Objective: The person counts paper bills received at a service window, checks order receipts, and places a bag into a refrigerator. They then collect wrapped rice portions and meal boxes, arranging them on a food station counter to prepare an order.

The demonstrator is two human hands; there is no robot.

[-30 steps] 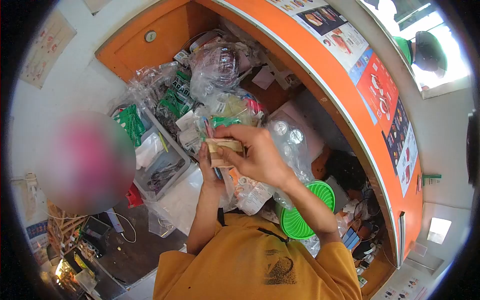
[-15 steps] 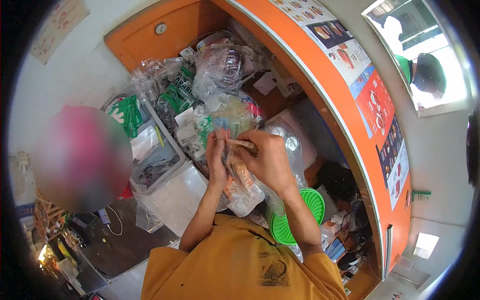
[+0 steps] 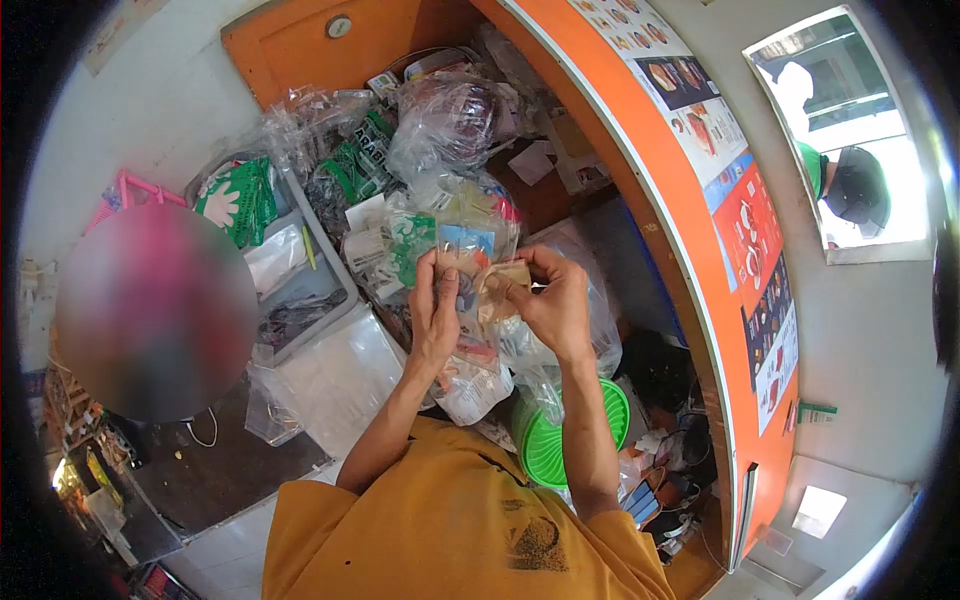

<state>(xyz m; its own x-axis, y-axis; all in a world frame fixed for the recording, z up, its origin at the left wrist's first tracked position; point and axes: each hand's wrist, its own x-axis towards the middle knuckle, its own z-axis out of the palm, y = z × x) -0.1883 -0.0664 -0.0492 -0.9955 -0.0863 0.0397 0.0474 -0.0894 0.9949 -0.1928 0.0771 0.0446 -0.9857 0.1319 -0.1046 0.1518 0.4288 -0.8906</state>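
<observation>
My left hand [image 3: 436,318] is closed on a clear plastic packet [image 3: 466,243] with blue and orange printing. Just right of it, my right hand [image 3: 556,310] pinches a small tan, paper-like piece [image 3: 505,284]; whether it is paper or a banknote is too unclear to tell. The two hands are close together but apart. Beneath them lie clear plastic bags and a green-and-white packet [image 3: 412,245].
A grey bin [image 3: 345,303] with packets stands at left, near stacked clear sheets [image 3: 340,375]. A green slotted basket [image 3: 545,445] sits beside my right forearm. The orange counter [image 3: 600,120] curves along the right. A person [image 3: 855,185] shows beyond the window. A blurred patch covers the left.
The tan piece has moved right with my right hand, away from my left hand, and more of the printed clear packet shows. The whole view has shifted slightly.
</observation>
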